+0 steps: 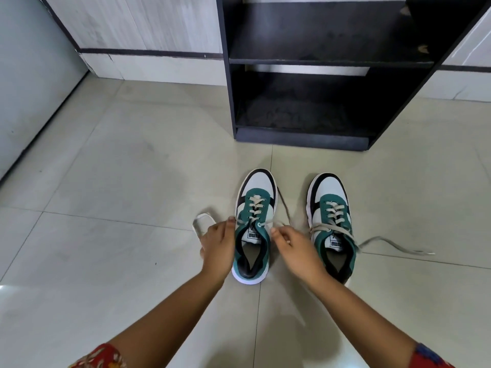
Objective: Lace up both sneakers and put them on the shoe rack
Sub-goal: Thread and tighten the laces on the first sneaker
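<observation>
Two green, white and black sneakers stand side by side on the tiled floor, toes toward the rack. Beside the left sneaker (255,197), my left hand (218,244) pinches its left lace end, which loops out over the floor. On the other side of that shoe my right hand (293,247) grips its right lace end, which trails up past the toe. The right sneaker (329,197) is laced, and its loose grey lace (393,244) lies across the floor to the right. The black shoe rack (305,59) stands just beyond, with two bare shelves in view.
A white-panelled wall with a dark stripe (148,53) runs behind the rack. A pale grey door or panel (29,75) stands at the left. Beige floor tiles (119,168) spread out to the left and in front of the shoes.
</observation>
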The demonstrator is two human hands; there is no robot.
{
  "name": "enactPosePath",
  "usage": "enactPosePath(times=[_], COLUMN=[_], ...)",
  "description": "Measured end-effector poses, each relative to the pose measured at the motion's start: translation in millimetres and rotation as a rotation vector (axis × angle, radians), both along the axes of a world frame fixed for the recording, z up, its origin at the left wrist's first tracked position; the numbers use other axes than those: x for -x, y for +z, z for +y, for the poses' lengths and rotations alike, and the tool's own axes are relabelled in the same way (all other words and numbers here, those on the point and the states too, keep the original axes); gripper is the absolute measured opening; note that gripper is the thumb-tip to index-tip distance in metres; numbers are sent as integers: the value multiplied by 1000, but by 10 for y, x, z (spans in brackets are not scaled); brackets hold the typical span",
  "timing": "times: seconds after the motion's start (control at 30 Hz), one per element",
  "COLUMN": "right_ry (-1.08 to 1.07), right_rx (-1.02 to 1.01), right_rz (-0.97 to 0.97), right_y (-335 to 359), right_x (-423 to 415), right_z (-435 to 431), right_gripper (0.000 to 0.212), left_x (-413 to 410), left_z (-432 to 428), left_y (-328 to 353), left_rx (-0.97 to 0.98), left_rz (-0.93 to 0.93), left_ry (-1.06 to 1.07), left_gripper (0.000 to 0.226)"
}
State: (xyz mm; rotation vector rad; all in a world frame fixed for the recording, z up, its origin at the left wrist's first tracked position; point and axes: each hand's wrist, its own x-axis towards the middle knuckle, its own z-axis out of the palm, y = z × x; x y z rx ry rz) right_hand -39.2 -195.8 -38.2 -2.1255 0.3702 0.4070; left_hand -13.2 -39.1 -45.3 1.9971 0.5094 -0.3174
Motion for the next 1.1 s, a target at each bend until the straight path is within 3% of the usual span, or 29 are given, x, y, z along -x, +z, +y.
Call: enactPosePath(times=[0.07,0.13,0.27,0.47,0.6,0.67,0.83,0.93,1.1], right_ry=[-237,-356,-402,-531,-507,-406,50,323,440], right_rx=[-330,-533,-693,-902,-866,-777,-317,-24,-53], right_rz=[10,-15,35,141,248,249,-36,-131,-80], right_y=[-8,41,107,-64,-60,4,367,455,539], right_x=[-88,-147,-237,-240,-309,-349,-474,-455,-351], right_z=[68,140,230,140,101,50,77,115,57], right_gripper=[21,11,20,28,29,30,26,26,25], left_x=[-43,-90,-152,-235,-243,-257,-259,-268,-300], left_z=[-83,-115,-173,-23,-4,42,74,72,102], left_y=[81,125,198,-1,28,93,246,253,262], left_rx=[89,211,425,388,433,430,432,323,191], left_rz=[10,12,-80,-59,-27,-130,-319,-428,-521], left_ry=[63,94,87,26,0,-118,-507,-605,-740], left_gripper=[32,33,20,27,25,28,26,41,42])
